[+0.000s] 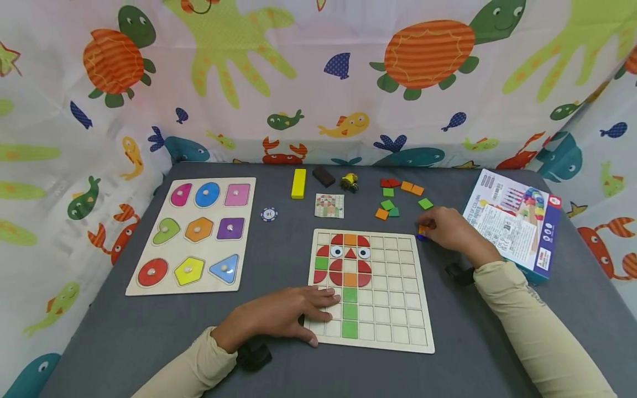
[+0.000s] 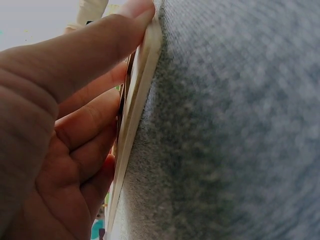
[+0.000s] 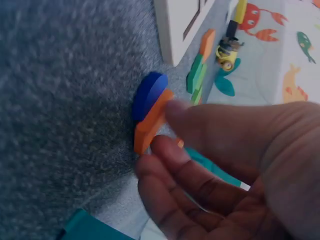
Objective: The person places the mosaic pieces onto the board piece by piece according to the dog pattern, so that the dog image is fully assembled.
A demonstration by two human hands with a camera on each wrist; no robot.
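My left hand point(image 1: 291, 312) rests with spread, mostly straight fingers on the left part of a wooden grid board point(image 1: 393, 344). In the left wrist view its thumb point(image 2: 117, 37) lies along the board's edge point(image 2: 137, 95). Red, green and orange pieces and two eye tiles point(image 1: 364, 252) sit in the board's cells. Right of the board's upper corner, my right hand point(image 1: 450, 232) pinches a small orange tile point(image 3: 152, 120) between thumb and fingertips. A blue curved piece point(image 3: 149, 95) lies against that tile on the grey cloth.
Loose red, orange and green tiles point(image 1: 388, 192) lie behind the board, near a pattern card point(image 1: 329, 205), yellow block point(image 1: 298, 183), dark block point(image 1: 323, 176) and toy figure point(image 1: 349, 182). A shape puzzle point(image 1: 169, 265) and poker chip point(image 1: 269, 214) are left; a box point(image 1: 517, 221) is right.
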